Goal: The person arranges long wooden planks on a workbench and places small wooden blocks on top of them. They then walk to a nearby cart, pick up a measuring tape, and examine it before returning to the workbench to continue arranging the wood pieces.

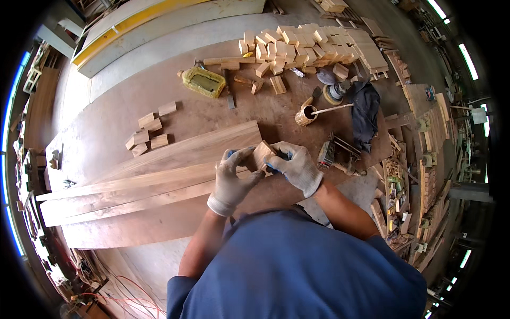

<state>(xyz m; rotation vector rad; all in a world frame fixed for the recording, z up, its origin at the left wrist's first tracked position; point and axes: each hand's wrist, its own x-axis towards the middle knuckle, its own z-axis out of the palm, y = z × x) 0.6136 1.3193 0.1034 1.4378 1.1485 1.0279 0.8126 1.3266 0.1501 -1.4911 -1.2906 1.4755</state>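
Observation:
A small wood block (262, 154) is held up between my two gloved hands, over the right ends of the long boards. My left hand (232, 178) grips its left side, thumb and fingers curved about it. On its right side my right hand (295, 164) closes round the block, with blue showing on the glove's fingers. Beneath and to the left lie long wooden boards (133, 181), side by side along the table's near part. Several loose wood blocks (151, 125) lie beyond the boards at the left.
Many blocks are piled (303, 45) at the table's far side. Nearer are a yellow container (203, 82), a hammer (229, 90), a pot with a stick (306, 115), a round sander (334, 93), a dark cloth (364, 114) and a metal tool (328, 154). Shelving with wood stands at right.

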